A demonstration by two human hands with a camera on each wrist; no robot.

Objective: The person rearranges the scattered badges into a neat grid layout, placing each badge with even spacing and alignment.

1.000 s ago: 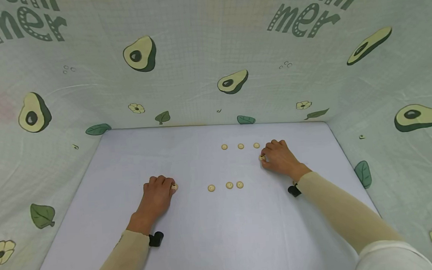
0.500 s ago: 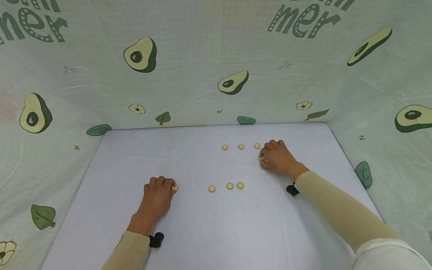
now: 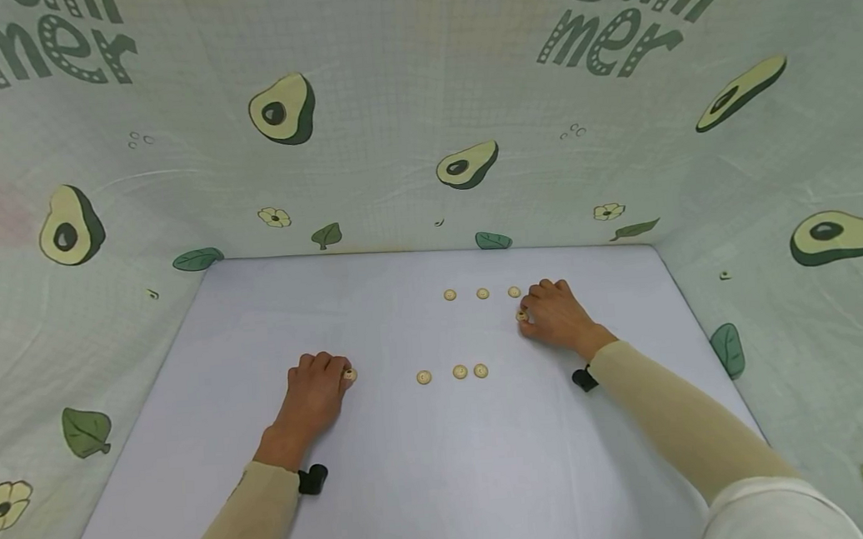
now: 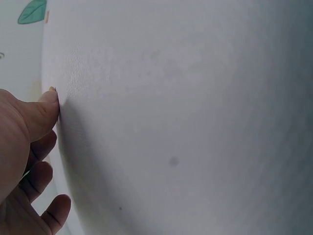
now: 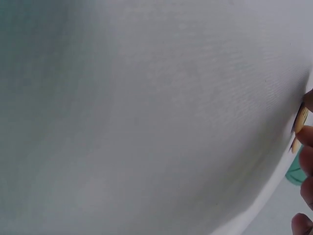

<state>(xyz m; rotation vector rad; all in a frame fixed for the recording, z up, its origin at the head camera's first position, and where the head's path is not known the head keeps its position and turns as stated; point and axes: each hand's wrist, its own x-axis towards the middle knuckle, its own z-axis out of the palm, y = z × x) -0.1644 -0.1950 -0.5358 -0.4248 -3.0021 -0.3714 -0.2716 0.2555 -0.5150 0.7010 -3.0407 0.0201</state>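
In the head view my left hand [image 3: 316, 401] pinches a small round tan disc [image 3: 350, 375] between thumb and fingertips, at the left of the white table. The left wrist view shows the thumb and curled fingers low at the table surface, the disc mostly hidden. At the right, my right hand [image 3: 557, 317] pinches another tan disc [image 3: 522, 316] by its edges. In the right wrist view this thin disc [image 5: 300, 119] is between thumb and finger, close to the table, with a second disc [image 5: 295, 145] just beyond.
Three like discs lie in a back row, its right one [image 3: 514, 292] near my right fingertips. Three more lie mid-table, two close together [image 3: 460, 372] and one [image 3: 424, 377] to their left. Fabric printed with avocados [image 3: 468, 165] borders the white table [image 3: 417, 488] behind and at the sides.
Over the last second my right hand and its disc have shifted very slightly left and then stayed put. My left hand holds its place, and the loose discs lie as before.
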